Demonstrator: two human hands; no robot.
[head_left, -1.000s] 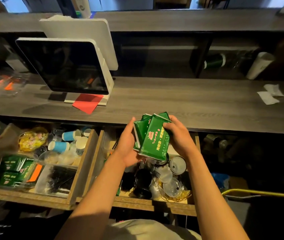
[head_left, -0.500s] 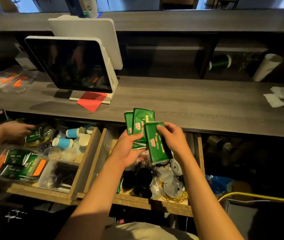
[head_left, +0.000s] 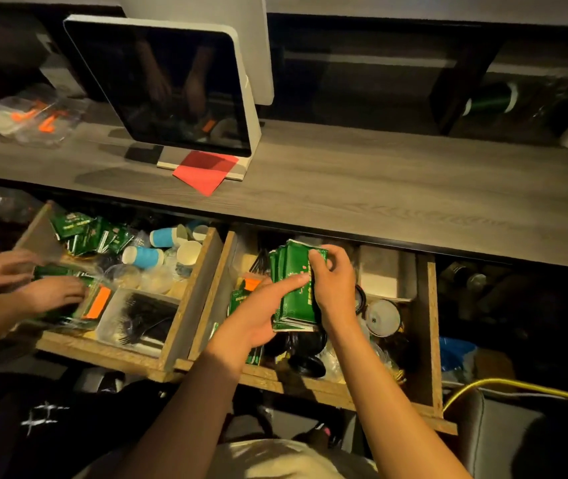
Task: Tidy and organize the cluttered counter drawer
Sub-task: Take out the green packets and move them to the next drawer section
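Head view: a stack of glossy green foil packets (head_left: pixel 296 288) was held upright over the right-hand open wooden drawer (head_left: pixel 429 333), above its cluttered middle. The right hand (head_left: pixel 334 288) was curled around the stack's right edge, with the thumb and fingertips wrapped over the top right corner. The left hand (head_left: pixel 258 316) was placed against the stack's front face, its index finger laid straight across the packets and the palm under the lower left corner; how far the remaining left fingers were closed behind the stack could not be told.

Beneath the stack, black round plastic lids (head_left: pixel 305 364) and clear round lids (head_left: pixel 382 318) were seen lying in the same drawer, with a white rectangular block (head_left: pixel 384 278) at the back right. More green packets (head_left: pixel 241 299) were seen lower down at the left of this drawer.

The left-hand open wooden drawer (head_left: pixel 192 292) was recorded just beside it, the two walls touching. In it were blue paper cups (head_left: pixel 144 255), a loose heap of green packets (head_left: pixel 92 233) at the back, and a clear plastic tub of black forks (head_left: pixel 140 316) at the front. Two hands of a second person (head_left: pixel 50 292) were noted over a clear container there, blurred.

On the grey wood-grain counter (head_left: pixel 379 188) above both drawers, a white-framed tilted screen (head_left: pixel 171 88) was recorded, with a red paper square (head_left: pixel 206 169) at its base.
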